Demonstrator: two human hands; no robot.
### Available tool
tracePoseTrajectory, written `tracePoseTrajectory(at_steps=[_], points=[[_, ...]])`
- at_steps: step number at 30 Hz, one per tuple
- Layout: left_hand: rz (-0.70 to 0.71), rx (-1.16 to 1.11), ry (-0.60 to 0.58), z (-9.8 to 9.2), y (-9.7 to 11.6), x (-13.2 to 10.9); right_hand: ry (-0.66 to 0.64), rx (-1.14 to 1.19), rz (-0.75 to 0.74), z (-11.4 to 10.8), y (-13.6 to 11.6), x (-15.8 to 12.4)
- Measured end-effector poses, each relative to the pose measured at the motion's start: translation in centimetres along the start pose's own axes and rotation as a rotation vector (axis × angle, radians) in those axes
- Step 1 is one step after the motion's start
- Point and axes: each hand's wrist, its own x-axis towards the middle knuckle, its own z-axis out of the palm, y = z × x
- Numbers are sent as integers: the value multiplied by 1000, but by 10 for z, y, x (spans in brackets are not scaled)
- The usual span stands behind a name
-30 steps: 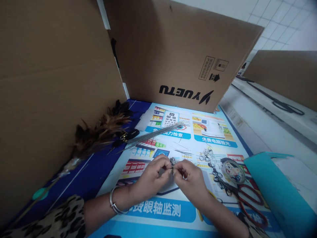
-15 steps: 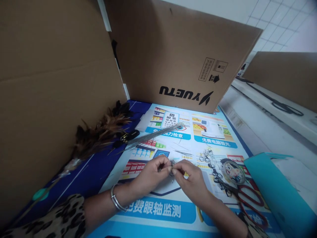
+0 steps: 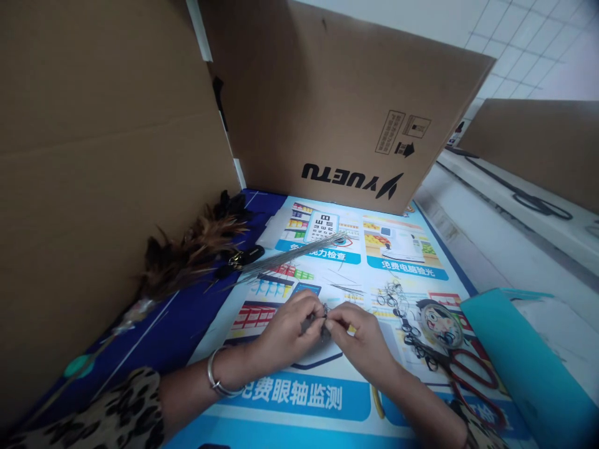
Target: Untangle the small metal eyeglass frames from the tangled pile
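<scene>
Tiny silvery metal-looking piece (image 3: 326, 307), shape mostly hidden, sat pinched between the left hand (image 3: 291, 327) and right hand (image 3: 360, 337), both held narrow around it. So slight a hold could have slipped, losing it among small dark rings (image 3: 407, 325) right of the right hand.

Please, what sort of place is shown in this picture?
Probably a makeshift handicraft workspace: a bundle of thin silvery wires and dark-bladed, red-handled scissors lie on a blue-and-white printed sheet, and upright brown cardboard panels stand on two sides.
</scene>
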Motion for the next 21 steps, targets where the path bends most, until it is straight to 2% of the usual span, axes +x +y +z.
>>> tracePoseTrajectory(at_steps=[8,15,18,21], points=[[-69,-147,-106,-5,6,3,-50,68,106,-7,-1,3],[-64,-61,-72,1,2,1,-13,47,147,-1,-2,1],[-224,-235,-100,2,4,1,5,31,144,0,-4,0],[-421,-597,-149,2,9,-1,10,41,145,-3,-9,0]])
